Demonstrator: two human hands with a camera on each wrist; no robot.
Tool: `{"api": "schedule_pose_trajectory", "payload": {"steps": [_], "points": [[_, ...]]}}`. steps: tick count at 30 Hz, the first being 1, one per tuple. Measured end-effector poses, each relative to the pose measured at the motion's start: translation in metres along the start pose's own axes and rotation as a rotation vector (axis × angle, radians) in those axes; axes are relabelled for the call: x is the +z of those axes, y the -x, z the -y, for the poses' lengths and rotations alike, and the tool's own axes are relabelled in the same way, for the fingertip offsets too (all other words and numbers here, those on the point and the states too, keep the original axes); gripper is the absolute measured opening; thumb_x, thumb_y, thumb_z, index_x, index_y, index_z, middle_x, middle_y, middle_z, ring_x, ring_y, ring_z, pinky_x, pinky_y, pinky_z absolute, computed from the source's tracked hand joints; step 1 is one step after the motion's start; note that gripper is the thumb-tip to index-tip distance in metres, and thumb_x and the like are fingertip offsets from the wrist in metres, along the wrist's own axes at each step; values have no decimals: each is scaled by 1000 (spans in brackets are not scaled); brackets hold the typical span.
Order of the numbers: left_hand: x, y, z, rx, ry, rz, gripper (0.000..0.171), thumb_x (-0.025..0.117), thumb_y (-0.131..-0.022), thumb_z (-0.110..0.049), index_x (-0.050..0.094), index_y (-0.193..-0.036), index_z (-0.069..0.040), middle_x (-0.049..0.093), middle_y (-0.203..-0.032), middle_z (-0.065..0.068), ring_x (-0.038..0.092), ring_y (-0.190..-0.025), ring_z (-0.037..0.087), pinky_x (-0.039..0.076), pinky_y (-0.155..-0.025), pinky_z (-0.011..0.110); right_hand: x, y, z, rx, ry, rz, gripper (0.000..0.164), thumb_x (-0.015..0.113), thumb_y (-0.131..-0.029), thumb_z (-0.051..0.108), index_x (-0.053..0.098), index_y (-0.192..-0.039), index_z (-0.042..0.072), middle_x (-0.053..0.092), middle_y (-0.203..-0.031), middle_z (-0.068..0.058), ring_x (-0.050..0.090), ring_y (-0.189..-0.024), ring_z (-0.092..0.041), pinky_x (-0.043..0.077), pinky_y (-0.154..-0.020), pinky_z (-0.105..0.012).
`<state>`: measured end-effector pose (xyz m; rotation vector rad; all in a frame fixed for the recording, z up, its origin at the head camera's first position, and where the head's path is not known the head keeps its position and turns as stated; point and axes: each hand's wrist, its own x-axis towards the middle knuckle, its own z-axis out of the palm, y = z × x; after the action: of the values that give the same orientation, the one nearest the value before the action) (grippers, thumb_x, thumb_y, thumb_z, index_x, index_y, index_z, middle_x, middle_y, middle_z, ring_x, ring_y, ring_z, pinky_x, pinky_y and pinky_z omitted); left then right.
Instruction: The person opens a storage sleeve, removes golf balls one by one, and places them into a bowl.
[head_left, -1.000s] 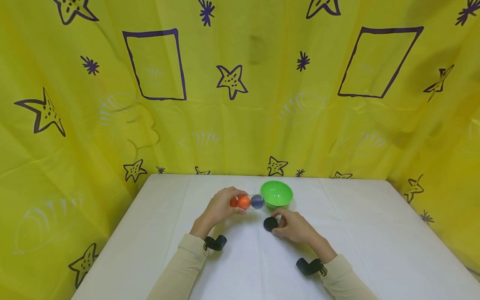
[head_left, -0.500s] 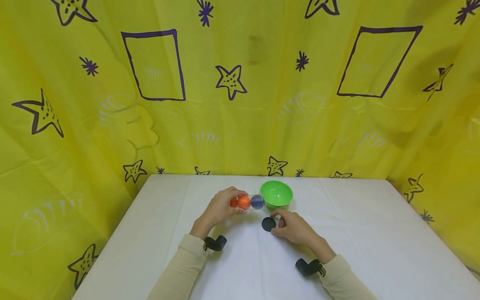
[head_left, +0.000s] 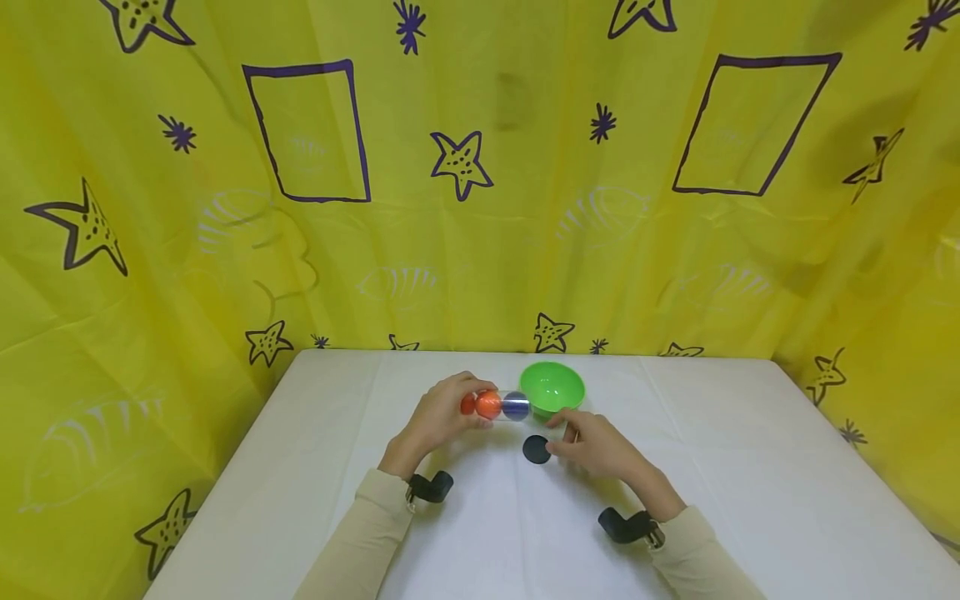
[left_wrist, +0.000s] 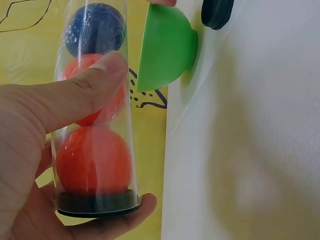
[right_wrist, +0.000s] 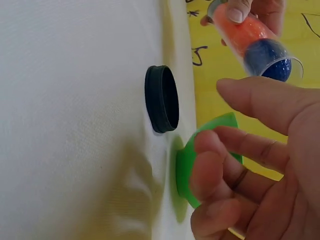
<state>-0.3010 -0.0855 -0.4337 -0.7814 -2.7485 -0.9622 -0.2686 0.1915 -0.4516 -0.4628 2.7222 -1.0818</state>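
Above the white table I hold one clear tube sideways in my left hand, thumb on one side and fingers on the other. Three balls sit in a row inside it: one dark blue ball at the uncapped end, then two orange-red ones, the last against a black cap that plugs the other end. The tube is see-through and smooth, with shine along its wall and a round, clear rim just past the blue. My right hand holds nothing; its fingers are loosely bent, with the thumb apart from them. A second cap, black and loose, rests hollow side up on the table near that hand. One green bowl stands beyond it, and a yellow curtain hangs behind.
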Motion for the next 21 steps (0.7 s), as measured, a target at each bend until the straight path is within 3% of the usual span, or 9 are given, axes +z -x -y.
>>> {"api": "schedule_pose_trajectory", "payload": {"steps": [12,21], "points": [[1,-1,-4,84,-53,-11,46,90,-77,-21,73,-120,-18,65,-105,-2,56,-96,17,49,-80,31,-8,-1,-2,-99,-69,-67,36,73,-94,19,64,-125,2,63,-81,-1,53,-69,-14,45,-58,-24],[2,-1,-9,99,-36,6,49,90,-77,-19,72,-123,-15,67,-111,2,56,-103,20,51,-87,37,-9,-1,-2,-163,-94,-69,41,72,-95,19,61,-131,2,72,-96,-5,58,-76,-11,48,-62,-24]]}}
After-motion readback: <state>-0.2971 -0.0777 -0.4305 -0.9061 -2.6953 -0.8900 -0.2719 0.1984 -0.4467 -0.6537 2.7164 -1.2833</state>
